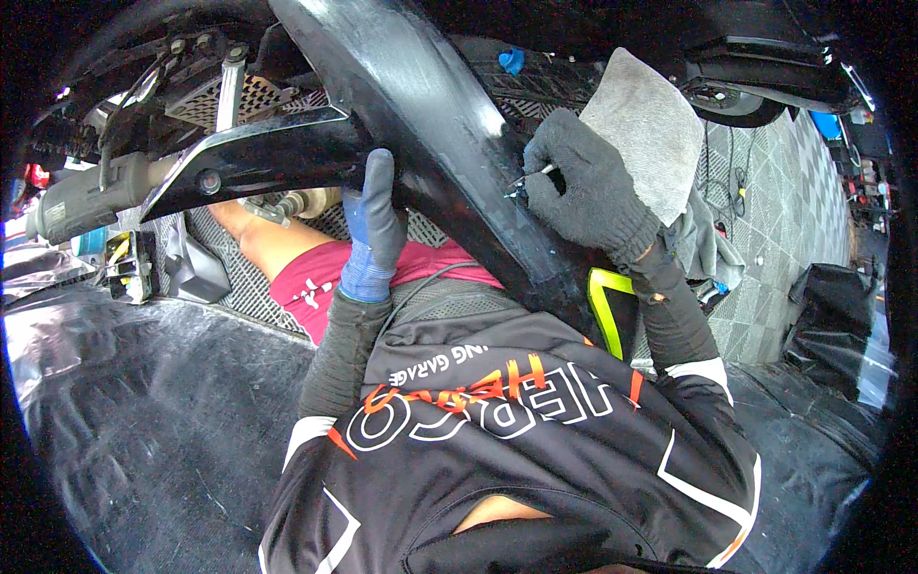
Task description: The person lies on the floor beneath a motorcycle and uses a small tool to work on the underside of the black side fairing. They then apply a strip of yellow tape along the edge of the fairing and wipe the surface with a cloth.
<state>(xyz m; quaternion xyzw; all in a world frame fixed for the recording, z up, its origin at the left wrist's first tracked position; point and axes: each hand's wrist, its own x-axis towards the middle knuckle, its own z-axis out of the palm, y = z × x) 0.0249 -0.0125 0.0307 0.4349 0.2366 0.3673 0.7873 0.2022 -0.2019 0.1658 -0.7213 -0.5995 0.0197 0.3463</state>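
Note:
My left hand (374, 225), in a blue-and-grey glove, grips the lower edge of a black branch piece (268, 153) where it meets a long, glossy black panel (430, 96). Its upper digit lies straight along the surface; the others are partly hidden. My right hand (574, 187), in a dark knitted glove, is closed around a small, thin tool (541, 172) with a metal end, held against the long panel's right side. Pale smudges mark that panel. A grey cloth (643, 124) lies just beyond my right hand. A yellow-green edged piece (602, 306) sits below it.
A grey cylindrical part (86, 206) and metal fittings are at left. My bare leg is under the panel, on grid floor tiles (765, 268). A small blue object (511, 59) sits at the back. A dark bag (827, 316) and cables lie at right; black sheeting (143, 411) covers the foreground.

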